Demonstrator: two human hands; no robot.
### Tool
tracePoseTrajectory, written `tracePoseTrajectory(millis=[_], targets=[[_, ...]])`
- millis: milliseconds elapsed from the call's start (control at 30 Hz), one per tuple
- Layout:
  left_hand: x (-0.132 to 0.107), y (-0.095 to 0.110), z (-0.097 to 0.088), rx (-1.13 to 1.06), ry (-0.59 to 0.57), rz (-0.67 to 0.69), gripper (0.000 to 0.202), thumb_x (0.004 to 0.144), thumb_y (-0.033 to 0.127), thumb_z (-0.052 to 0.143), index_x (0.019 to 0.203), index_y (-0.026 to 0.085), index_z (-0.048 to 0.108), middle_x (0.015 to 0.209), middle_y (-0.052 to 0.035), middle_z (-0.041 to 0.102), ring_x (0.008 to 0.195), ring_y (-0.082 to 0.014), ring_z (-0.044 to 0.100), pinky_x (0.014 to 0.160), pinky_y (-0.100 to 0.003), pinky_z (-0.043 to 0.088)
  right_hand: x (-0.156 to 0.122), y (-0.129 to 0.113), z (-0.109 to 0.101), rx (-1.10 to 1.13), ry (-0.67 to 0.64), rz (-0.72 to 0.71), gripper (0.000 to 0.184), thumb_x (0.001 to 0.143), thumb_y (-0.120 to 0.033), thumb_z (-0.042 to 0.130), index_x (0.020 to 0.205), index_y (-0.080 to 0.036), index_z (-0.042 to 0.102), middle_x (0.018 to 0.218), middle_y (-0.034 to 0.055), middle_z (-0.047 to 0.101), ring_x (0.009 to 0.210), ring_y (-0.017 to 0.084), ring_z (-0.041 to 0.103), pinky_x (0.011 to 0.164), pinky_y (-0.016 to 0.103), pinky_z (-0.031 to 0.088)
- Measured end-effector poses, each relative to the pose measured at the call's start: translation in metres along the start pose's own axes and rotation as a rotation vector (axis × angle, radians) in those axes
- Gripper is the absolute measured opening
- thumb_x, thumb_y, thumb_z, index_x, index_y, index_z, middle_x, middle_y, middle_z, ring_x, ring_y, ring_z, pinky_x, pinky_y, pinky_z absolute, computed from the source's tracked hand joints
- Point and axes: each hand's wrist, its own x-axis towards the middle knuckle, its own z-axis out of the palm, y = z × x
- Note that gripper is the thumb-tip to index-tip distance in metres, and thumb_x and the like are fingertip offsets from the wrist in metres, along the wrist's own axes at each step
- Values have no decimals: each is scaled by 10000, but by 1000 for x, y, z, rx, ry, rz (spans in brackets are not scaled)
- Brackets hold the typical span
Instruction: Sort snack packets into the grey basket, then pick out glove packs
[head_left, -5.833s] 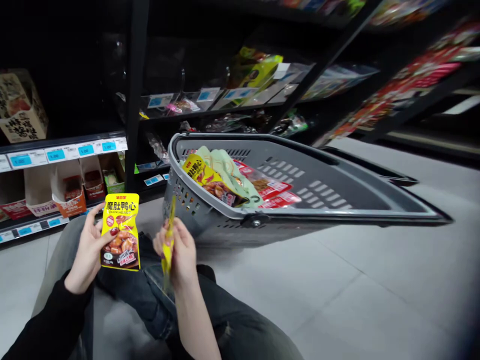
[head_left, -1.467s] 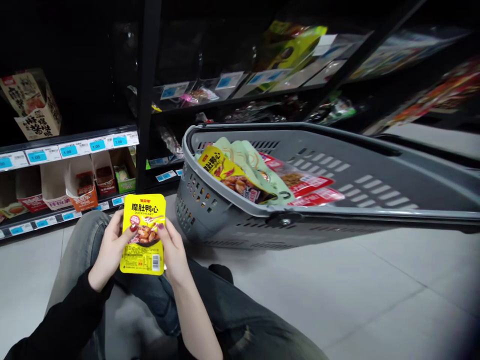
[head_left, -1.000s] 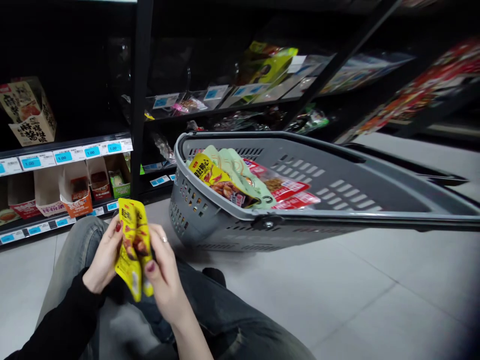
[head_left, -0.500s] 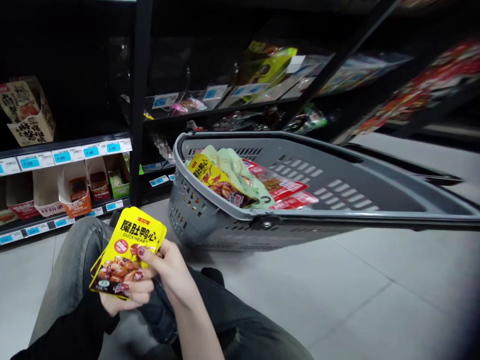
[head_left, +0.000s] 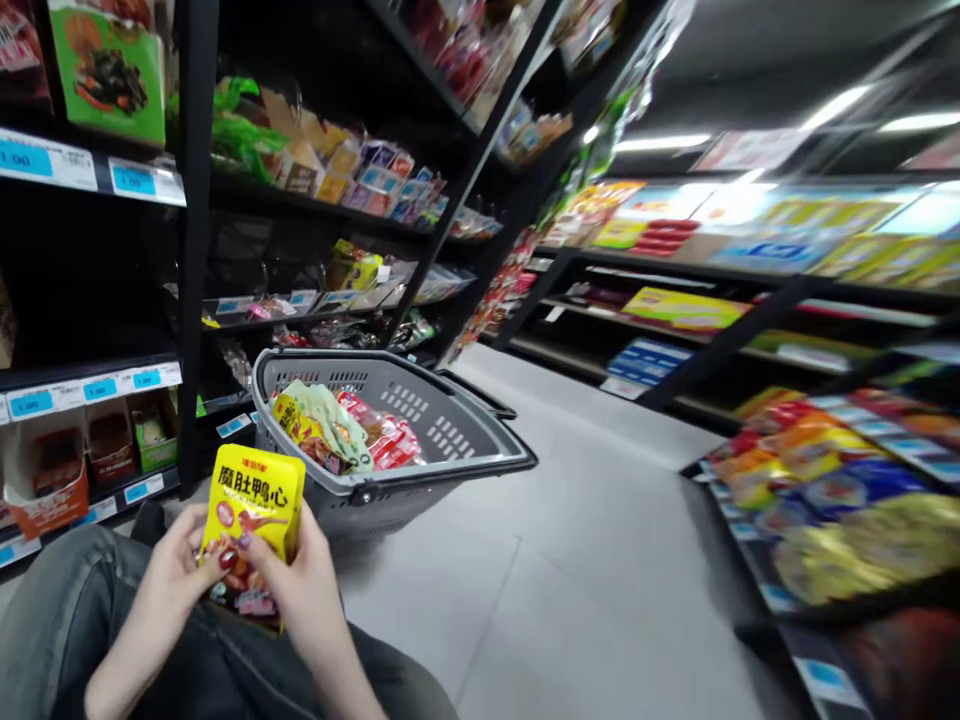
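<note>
A small stack of yellow duck heart snack packets (head_left: 262, 485) stands tilted up over my lap, its printed front toward me. My left hand (head_left: 178, 560) grips the stack's left edge, thumb on the front. From the right side my right hand (head_left: 296, 560) closes round it too, its thumb also across the front. Just beyond is a grey shopping basket (head_left: 420, 482) on the floor. Inside it lie a yellow packet (head_left: 304, 425), pale green packets (head_left: 337, 415) and red packets (head_left: 386, 435).
Black shelving with price labels (head_left: 97, 390) rises at the left, holding boxed snacks such as an orange carton (head_left: 49, 490). Grey tiled floor (head_left: 540, 560) runs to the right. A low display of bagged snacks (head_left: 847, 490) stands at the right edge; more stocked shelves line the back.
The view has swung right and up, bringing the aisle and right-hand shelves into sight. My left hand has shifted from under the packets to their left edge, and the stack is more upright.
</note>
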Motion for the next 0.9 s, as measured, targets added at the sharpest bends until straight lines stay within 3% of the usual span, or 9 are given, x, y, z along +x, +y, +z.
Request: tracePoseTrajectory(millis=[67,133,200,267,333,467,667,767,900], targets=[[29,-2,20,27,21,150,324,667,267,705,957,190,583,980,-93,664,921,-256,610,756,-334,484,27,-16,-10,-184,-10,-57,301,741,-256,615,1004,-182,487,962,62,658,849,205,638,725,313,520],[63,-1,37,157,71,303,281,741,293,620,1000,193,575,1022,-97,626,1000,-255,566,856,-371,437,62,-33,-22,-569,23,-153,261,779,-270,574,993,-168,463,896,68,663,788,205,643,678,304,507],[94,5,47,493,130,389,289,761,278,575,1037,192,594,1067,-109,582,1046,-276,515,925,-433,370,97,-46,-32,-1056,75,-215,256,817,-259,527,1026,-145,432,874,89,661,773,211,641,654,289,485],[114,13,48,861,136,413,333,743,246,573,1067,177,604,1087,-123,563,1070,-306,468,943,-481,327,125,-56,-38,-1369,98,-208,240,838,-243,504,1029,-126,418,870,107,658,792,218,640,658,274,466],[121,18,39,1078,69,414,342,754,234,544,1084,159,599,1077,-122,575,1060,-304,462,937,-480,329,145,-61,-39,-1484,81,-188,215,842,-236,505,1003,-122,420,848,111,656,798,223,640,662,265,454],[105,15,1,1120,-52,396,248,802,246,477,995,184,619,1039,-84,609,1000,-255,514,907,-441,382,155,-65,-34,-1608,41,-168,202,864,-202,450,1027,-92,405,868,149,630,809,250,630,663,292,447],[55,-10,-68,1074,-41,293,186,799,280,501,927,257,635,1022,-48,642,998,-253,564,917,-440,405,138,-53,-23,-1730,-204,-152,218,826,-109,442,1043,-132,438,988,135,596,908,225,597,743,279,443],[33,-29,-98,1082,-22,266,172,800,293,504,897,284,645,997,-49,665,982,-255,581,890,-396,434,138,-44,-26,-1771,-220,-54,244,811,-100,439,1053,-77,453,925,164,609,861,248,610,724,311,449],[19,-37,-115,1077,-26,267,165,799,282,502,881,289,645,971,-49,679,946,-248,606,855,-361,463,146,-32,-30,-1780,-183,48,287,828,-189,459,1068,-33,474,896,188,620,821,265,617,725,342,439]])
